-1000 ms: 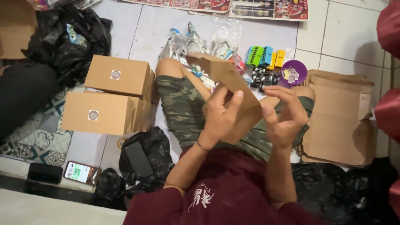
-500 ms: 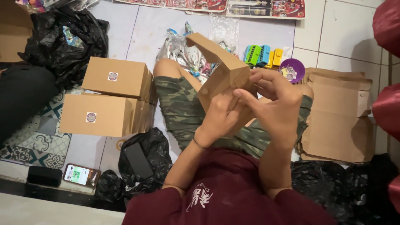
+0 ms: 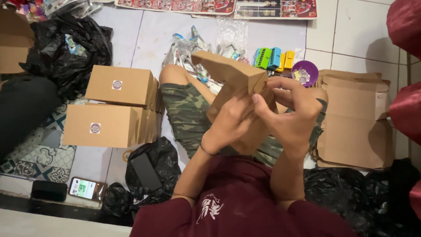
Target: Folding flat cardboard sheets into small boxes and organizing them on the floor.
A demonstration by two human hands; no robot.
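I hold a brown cardboard box [image 3: 228, 72] above my lap, tilted with one end pointing up and to the left. My left hand [image 3: 230, 125] grips its underside from below. My right hand [image 3: 289, 107] wraps the right side, fingers curled over the folded corner near the top edge. The lower part of the box is hidden behind both hands. My legs in camouflage shorts [image 3: 188, 109] lie beneath it.
Two closed brown boxes with round stickers [image 3: 116, 85] [image 3: 101, 126] sit at my left. Flat unfolded cardboard [image 3: 355, 118] lies at my right. Clear plastic packets [image 3: 193, 46], coloured small items [image 3: 274, 57] and a purple dish [image 3: 305, 72] lie ahead. Black bags [image 3: 151, 169] and a phone [image 3: 87, 188] are near me.
The box has turned and risen in my hands. My right hand moved from beside it onto its right corner, and my left hand shifted under it.
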